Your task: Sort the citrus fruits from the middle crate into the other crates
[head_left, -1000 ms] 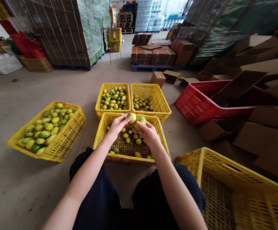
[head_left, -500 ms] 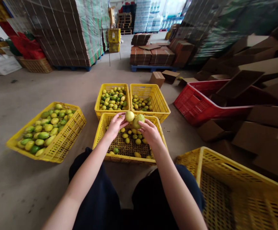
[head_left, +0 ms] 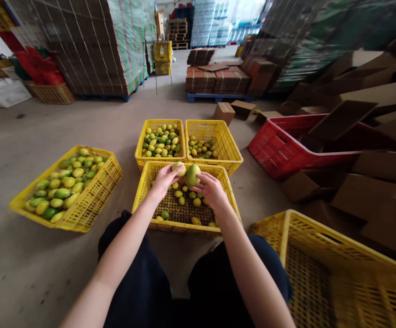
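While pinching the pale yellow fruit (head_left: 180,169) in the left grip (head_left: 163,183) and the larger greenish fruit (head_left: 193,175) in the right grip (head_left: 214,190), expect light, firm handling. Above the front crate (head_left: 184,226), toward its 12 o'clock edge, side by side; cannot tell if touching. Held by fingers and thumb on the left, at the fingertips on the right, not wrapped.

Probably stiff rind with slight give; liable to roll or slip, and to bruise if dropped. Best held round the widest belly, pads opposed, off the tapered ends.

Near-round on the left, egg-shaped on the right; smooth-looking skin. Below, small loose fruits (head_left: 197,202) on perforated plastic. At 11 and 1, latticed yellow crates (head_left: 214,132) with more fruit; at 9, a heaped crate (head_left: 98,196). At 2, a red slotted crate (head_left: 273,152) beside creased, matte cardboard (head_left: 365,196). At 4, a ribbed yellow crate (head_left: 348,246). All on hard, scuffed floor (head_left: 81,123).
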Available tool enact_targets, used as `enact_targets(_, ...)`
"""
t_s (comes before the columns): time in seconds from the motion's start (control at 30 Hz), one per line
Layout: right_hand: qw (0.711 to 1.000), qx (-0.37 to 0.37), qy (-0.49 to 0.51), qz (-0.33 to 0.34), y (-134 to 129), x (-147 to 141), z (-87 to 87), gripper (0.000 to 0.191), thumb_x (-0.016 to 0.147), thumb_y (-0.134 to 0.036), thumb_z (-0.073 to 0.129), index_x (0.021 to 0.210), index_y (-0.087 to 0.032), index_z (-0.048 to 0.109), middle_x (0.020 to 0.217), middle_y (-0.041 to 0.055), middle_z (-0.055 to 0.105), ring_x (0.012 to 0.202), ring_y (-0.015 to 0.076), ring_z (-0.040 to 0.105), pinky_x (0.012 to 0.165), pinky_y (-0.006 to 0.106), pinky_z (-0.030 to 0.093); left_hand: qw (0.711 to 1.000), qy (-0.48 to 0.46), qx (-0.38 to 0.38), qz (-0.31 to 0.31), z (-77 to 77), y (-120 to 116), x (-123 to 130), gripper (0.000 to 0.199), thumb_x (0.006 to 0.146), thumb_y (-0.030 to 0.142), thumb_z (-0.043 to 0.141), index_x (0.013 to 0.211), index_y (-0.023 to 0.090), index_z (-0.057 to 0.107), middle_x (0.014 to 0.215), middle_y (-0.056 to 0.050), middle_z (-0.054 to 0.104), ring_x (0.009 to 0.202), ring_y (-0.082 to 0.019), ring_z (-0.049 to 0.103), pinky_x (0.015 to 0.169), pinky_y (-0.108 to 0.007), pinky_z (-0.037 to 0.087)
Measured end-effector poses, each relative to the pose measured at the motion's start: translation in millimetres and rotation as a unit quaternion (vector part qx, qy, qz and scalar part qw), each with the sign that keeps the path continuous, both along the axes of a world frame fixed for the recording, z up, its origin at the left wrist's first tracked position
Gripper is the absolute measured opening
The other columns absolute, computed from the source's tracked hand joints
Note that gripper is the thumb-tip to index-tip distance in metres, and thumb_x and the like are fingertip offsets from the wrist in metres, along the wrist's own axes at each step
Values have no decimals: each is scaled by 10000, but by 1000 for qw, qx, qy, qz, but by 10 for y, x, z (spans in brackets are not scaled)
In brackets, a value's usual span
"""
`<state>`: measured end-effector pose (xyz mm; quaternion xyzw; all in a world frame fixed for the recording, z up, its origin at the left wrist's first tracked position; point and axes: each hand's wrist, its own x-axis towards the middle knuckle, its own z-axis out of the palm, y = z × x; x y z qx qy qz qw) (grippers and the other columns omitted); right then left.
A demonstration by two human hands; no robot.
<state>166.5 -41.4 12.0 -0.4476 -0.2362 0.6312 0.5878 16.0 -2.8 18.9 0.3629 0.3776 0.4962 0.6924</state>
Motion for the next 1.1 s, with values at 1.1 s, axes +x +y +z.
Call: enact_targets(1.1,969,203,-129,-54,-106,-58,70,372,560,-176,797,892,-257,651,944,-36,669,909,162,597,845,269,484,989,-17,145,17,57,-66,49,477,506,83,826,911,203,603,955,29,613,838,-94,575,813,-217,435)
